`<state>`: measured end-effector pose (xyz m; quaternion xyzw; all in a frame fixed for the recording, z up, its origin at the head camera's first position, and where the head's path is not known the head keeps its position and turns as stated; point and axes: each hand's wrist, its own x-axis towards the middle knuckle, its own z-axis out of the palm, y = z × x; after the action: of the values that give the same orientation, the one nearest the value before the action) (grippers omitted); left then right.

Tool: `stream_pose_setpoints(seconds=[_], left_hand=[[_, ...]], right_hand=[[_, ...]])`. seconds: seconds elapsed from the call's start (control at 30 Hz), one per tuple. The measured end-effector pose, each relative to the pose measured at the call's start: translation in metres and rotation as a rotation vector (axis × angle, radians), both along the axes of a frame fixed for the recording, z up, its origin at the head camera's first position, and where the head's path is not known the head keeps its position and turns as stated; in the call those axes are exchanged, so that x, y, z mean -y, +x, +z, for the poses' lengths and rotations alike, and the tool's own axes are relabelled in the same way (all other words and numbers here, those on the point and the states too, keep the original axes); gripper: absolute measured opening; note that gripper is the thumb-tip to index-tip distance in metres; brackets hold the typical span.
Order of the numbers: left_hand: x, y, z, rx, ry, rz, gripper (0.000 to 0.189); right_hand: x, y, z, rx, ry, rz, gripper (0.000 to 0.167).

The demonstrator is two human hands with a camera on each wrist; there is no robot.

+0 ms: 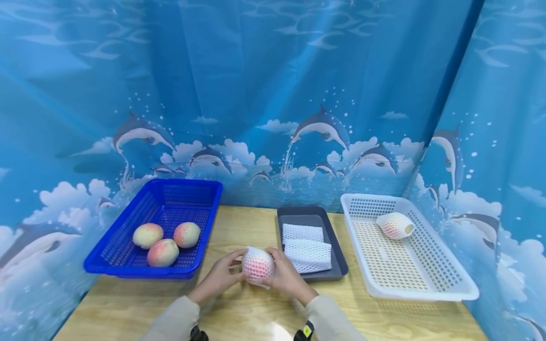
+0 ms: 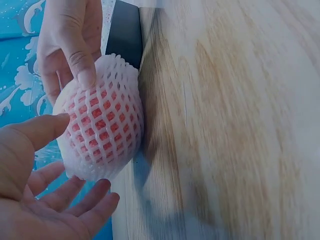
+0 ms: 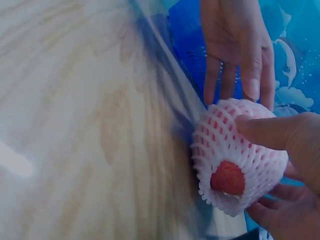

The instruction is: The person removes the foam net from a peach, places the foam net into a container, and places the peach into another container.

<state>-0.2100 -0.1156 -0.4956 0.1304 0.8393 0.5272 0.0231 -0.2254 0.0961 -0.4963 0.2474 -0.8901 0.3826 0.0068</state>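
A peach in a white foam net [image 1: 258, 265] is between the two hands over the front middle of the table. My right hand [image 1: 286, 275] grips it from the right, thumb on the near face and fingers behind. On the other side my left hand [image 1: 222, 278] has its fingers spread loosely, with thumb and fingertips right at the net [image 2: 102, 125]. In the right wrist view red skin [image 3: 228, 177] shows through the net's open end. Flat white foam nets [image 1: 308, 253] lie on a dark grey tray [image 1: 339, 263] beside the right hand.
At the left, a blue basket [image 1: 95, 258] holds three bare peaches [image 1: 163, 253]. A white basket [image 1: 465, 289] on the right contains one netted peach [image 1: 394, 226]. The wooden table [image 1: 239, 317] backs onto a dolphin-print curtain [image 1: 264, 94].
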Motion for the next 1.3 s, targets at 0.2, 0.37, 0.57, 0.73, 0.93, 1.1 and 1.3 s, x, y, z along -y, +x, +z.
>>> stream_pose_setpoints(seconds=[0.2,0.37,0.57,0.73,0.93,1.1,1.3], left_hand=[[0.003,0.006,-0.001,-0.088,0.038,0.008,0.052],[0.005,0.009,0.003,-0.083,-0.002,0.039,0.049],[0.004,0.006,0.009,-0.004,-0.033,0.072,0.052],[0.004,0.002,0.009,-0.034,-0.037,0.050,0.052],[0.004,0.001,0.010,-0.054,-0.049,0.047,0.051],[0.005,0.001,0.016,-0.040,-0.047,0.064,0.053],[0.009,0.001,0.028,-0.054,-0.022,0.058,0.059]], right_hand=[[-0.008,-0.008,0.005,0.043,-0.002,0.120,0.073],[-0.014,-0.010,0.010,0.084,0.025,0.170,0.075],[-0.016,-0.010,0.011,0.098,0.034,0.164,0.074],[-0.018,-0.011,0.012,0.065,0.020,0.168,0.071],[-0.020,-0.010,0.012,0.054,0.027,0.170,0.068],[-0.024,-0.008,0.017,0.075,0.020,0.150,0.067],[-0.033,-0.006,0.023,0.079,-0.011,0.134,0.064]])
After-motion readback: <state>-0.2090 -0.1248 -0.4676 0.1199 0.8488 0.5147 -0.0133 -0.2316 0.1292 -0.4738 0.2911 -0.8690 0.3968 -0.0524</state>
